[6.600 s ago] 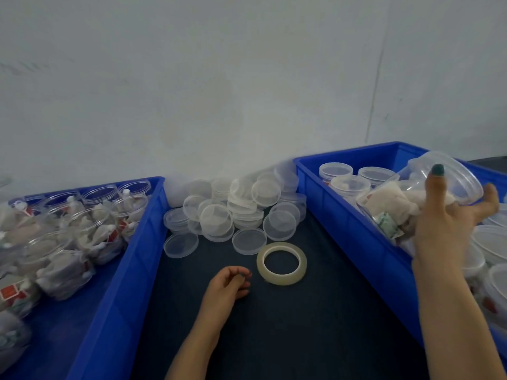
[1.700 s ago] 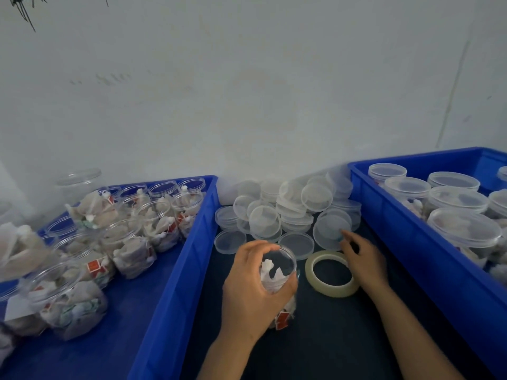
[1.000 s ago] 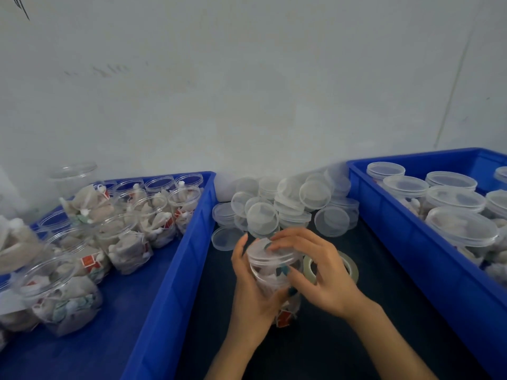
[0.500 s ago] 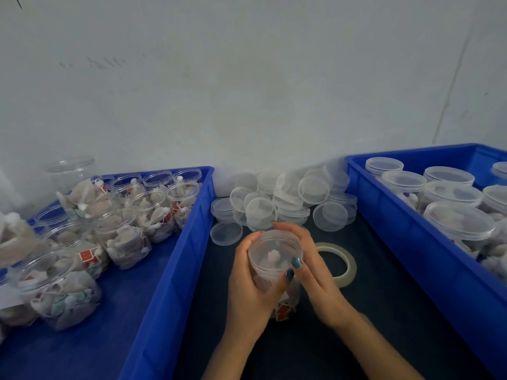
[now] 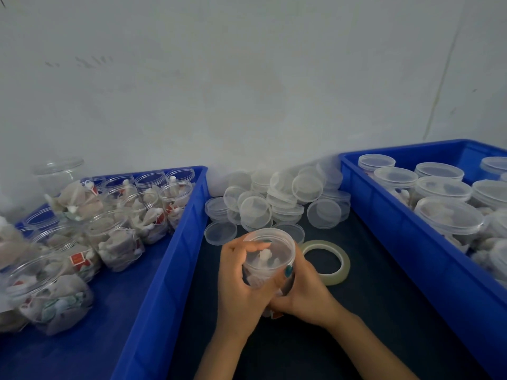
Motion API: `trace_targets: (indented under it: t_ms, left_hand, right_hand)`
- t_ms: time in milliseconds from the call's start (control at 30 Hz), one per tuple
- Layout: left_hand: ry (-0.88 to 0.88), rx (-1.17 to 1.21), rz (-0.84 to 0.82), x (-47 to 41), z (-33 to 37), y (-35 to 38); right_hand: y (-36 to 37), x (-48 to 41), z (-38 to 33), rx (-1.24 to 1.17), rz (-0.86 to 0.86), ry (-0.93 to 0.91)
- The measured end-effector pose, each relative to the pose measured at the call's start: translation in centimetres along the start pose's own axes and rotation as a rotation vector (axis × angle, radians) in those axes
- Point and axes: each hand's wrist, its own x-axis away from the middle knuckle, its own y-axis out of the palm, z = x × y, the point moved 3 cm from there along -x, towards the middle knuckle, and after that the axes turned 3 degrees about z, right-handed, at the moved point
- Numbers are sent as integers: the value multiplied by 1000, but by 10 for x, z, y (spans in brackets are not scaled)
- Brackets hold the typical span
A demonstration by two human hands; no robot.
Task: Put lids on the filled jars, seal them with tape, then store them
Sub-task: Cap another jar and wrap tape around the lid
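Low at centre frame we see the left hand (image 5: pixel 241 286) and right hand (image 5: pixel 306 293) wrapped around a filled jar (image 5: pixel 259 279), its lid (image 5: pixel 274 242) seemingly seated. The tape roll (image 5: pixel 330 279) lies just right. Loose lids (image 5: pixel 274 200) are piled beyond on the worktop (image 5: pixel 356 314).

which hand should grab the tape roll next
Right. The tape roll lies just right of the jar, beside the right hand; the left hand grips the jar's far side and can steady it.
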Motion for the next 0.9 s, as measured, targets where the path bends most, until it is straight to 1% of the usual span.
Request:
trace_targets:
  t_ms: [100,167,233,267,333,400,533,600,667,700,767,833,900]
  left_hand:
    - [-4,-74,66,3,4,2]
    - [-17,-92,85,5,7,3]
    - [-25,-65,78,3,9,4]
    - [-32,-28,69,3,9,3]
    - [-54,58,27,0,7,1]
    - [-120,156,-50,-2,4,-2]
    - [-392,353,-146,-11,-3,-10]
    - [-462,483,-208,-7,-8,-13]
    - [-457,570,-276,-4,-7,-14]
    - [-450,592,-285,-3,-7,-15]
    - [-466,579,-240,-10,-6,-15]
    - [-457,488,-171,-17,-5,-15]
    - [-404,405,-140,-18,-3,-15]
  right_hand:
    - [7,2,-5,32,86,-49]
    - [8,2,-12,158,170,-128]
    - [4,1,-19,264,217,-182]
    - [1,0,-20,250,208,-171]
    - [-3,-1,-22,127,121,-96]
    - [-6,-2,-23,7,-1,-9]
    - [-3,0,-27,-283,-259,229]
    - [-2,2,-27,-396,-325,293]
    - [-2,4,-29,-460,-347,330]
    - [-2,3,-30,-479,-336,342]
    - [0,1,-31,-430,-261,349]
    - [2,-1,-30,-277,-121,276]
    - [0,-1,-32,-6,13,162]
